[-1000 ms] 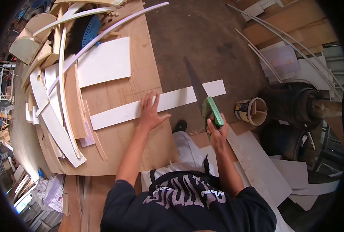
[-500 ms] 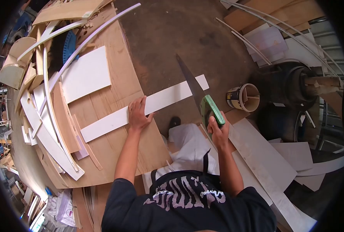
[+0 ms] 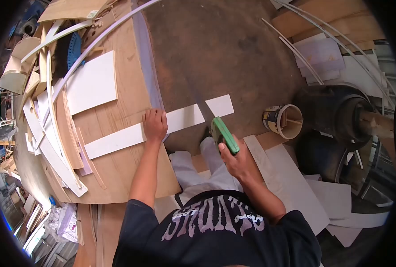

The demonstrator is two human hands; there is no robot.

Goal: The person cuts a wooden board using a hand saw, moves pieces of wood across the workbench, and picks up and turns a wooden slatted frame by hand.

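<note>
Your left fingers [image 3: 155,116] lie close together over the white board [image 3: 117,144], long and narrow, which spans the worktop [image 3: 131,178] and juts past its edge. Your right hand [image 3: 236,162] clamps the saw's green handle [image 3: 225,135], elbow bent, blade [image 3: 201,103] across the overhang.

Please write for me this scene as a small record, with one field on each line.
left hand: on the white strip, near the table edge
left hand point
right hand: holds the saw by its green handle
right hand point
strip: partly on the wooden table, far end out over the floor
blade: crosses the overhanging part; contact cannot be told
on table also: white panel
on person's right: bucket
</note>
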